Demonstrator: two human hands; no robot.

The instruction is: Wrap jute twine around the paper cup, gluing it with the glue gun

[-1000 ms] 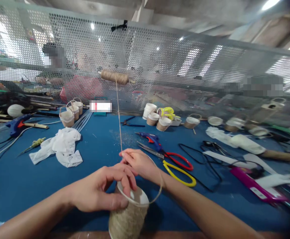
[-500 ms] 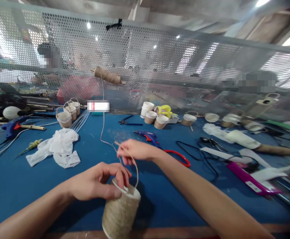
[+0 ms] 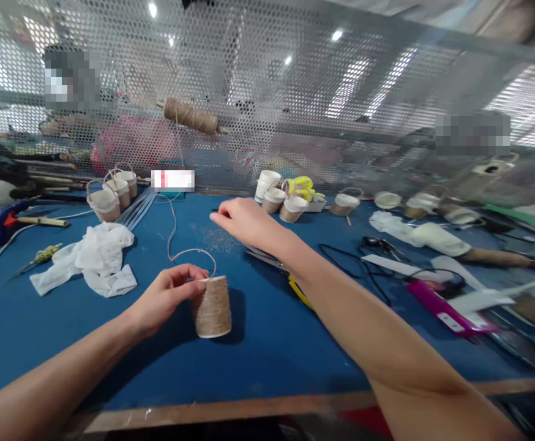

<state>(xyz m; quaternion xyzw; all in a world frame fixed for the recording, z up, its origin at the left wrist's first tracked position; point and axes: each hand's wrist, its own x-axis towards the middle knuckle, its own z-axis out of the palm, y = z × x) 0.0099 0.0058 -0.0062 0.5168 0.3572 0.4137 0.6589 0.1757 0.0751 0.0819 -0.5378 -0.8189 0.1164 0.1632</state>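
A twine-wrapped cup (image 3: 212,309) with a white rim stands upright on the blue table. My left hand (image 3: 171,294) pinches its rim at the left. From the cup's top a strand of twine (image 3: 172,233) loops out and runs back toward a twine roll (image 3: 191,116) on the mesh panel. Reaching over the table's middle, my right hand (image 3: 244,220) has its fingers bent near dark-handled pliers, mostly covered; what it holds, if anything, is hidden. Under my right forearm lie scissor-like blades (image 3: 265,257) and a yellow handle (image 3: 299,293).
White cloth (image 3: 97,257) lies at the left, near a blue glue gun (image 3: 1,220). Handled cups (image 3: 104,205) stand at the back left, more cups (image 3: 294,208) at the back centre. A magenta tool (image 3: 446,309) and black cable (image 3: 350,263) are at the right.
My right hand has left the twine near the cup and moved forward. The cup looks smaller and farther off, with my left hand now at its rim's left side. The view has shifted.
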